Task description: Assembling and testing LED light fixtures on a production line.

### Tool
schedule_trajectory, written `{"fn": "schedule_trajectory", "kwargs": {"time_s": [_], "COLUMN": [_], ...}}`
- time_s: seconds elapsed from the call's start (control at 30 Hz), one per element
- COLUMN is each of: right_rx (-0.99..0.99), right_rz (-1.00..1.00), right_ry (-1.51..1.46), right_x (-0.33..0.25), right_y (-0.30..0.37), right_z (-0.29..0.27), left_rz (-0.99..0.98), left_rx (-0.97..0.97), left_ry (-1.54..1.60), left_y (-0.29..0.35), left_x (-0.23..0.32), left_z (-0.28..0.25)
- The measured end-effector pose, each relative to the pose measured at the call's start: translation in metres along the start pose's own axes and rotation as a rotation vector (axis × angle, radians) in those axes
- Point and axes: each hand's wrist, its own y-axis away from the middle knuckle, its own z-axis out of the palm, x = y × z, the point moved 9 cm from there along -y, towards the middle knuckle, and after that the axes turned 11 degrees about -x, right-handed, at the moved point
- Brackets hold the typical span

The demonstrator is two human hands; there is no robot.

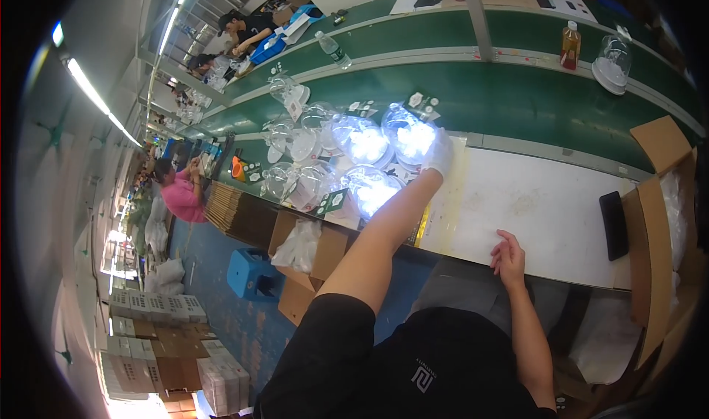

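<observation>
My left hand point(439, 153), in a white glove, reaches out to the far right side of a lit clear dome point(408, 132) and grips its edge; glare hides some of the fingers. Two more glowing domes, one on its left point(361, 138) and one nearer me point(371, 188), stand close by. My right hand point(508, 259) is bare and hovers at the front edge of the white work board point(517, 197), with loosely bent fingers apart and nothing in them. Several unlit clear domes point(304, 145) on white bases, with paper tags, cluster farther left.
A black flat object point(613, 225) lies at the board's right end, beside an open carton point(650, 219). Another carton point(310, 253) with white plastic bags and a blue stool point(253, 274) stand at left. Beyond the green conveyor belt point(509, 86) sits a drink bottle point(570, 46). Co-workers sit farther off.
</observation>
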Motion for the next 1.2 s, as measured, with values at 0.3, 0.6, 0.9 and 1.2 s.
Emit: {"fn": "schedule_trajectory", "kwargs": {"time_s": [0.3,0.6,0.9,1.2], "right_rx": [0.033,0.014,0.046,0.125], "right_rz": [0.017,0.049,0.119,0.178], "right_ry": [-0.015,0.044,0.167,0.195], "right_x": [0.003,0.004,0.013,0.019], "right_y": [0.003,-0.001,0.0,0.008], "right_z": [-0.011,-0.003,-0.002,-0.006], "left_rz": [0.059,0.1,-0.558,-0.45], "left_rx": [-0.011,0.304,0.196,-0.192], "left_ry": [0.3,1.048,0.901,0.946], "left_y": [0.043,0.146,0.144,0.055], "left_x": [-0.018,-0.097,-0.435,-0.432], "left_z": [-0.043,-0.136,0.05,0.246]}}
